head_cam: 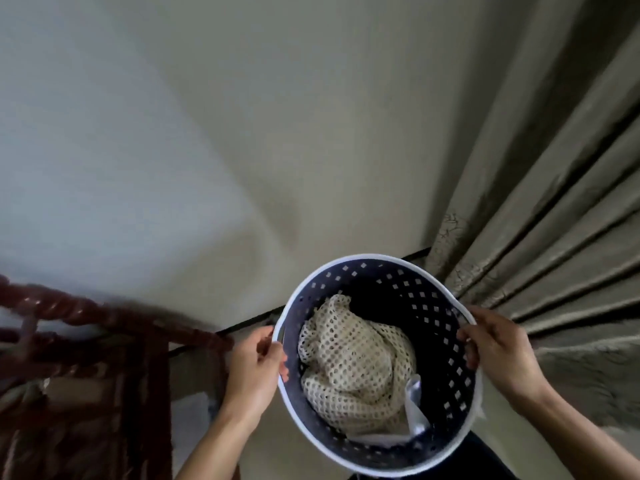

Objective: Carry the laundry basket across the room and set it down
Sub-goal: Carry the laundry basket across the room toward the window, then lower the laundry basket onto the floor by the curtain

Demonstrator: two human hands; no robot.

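A round laundry basket [434, 327], dark blue with square holes and a white rim, sits low in the middle of the head view, seen from above. Inside it lies a cream mesh cloth [353, 365] with a white piece beside it. My left hand [258, 365] grips the rim on the basket's left side. My right hand [495, 348] grips the rim on its right side, fingers curled over the edge. The basket's underside is hidden.
A pale wall [242, 150] fills the upper view, with a dark skirting strip at its foot. Beige pleated curtains [554, 220] hang at the right. A dark red carved wooden piece of furniture [86, 358] stands at the lower left, close to my left arm.
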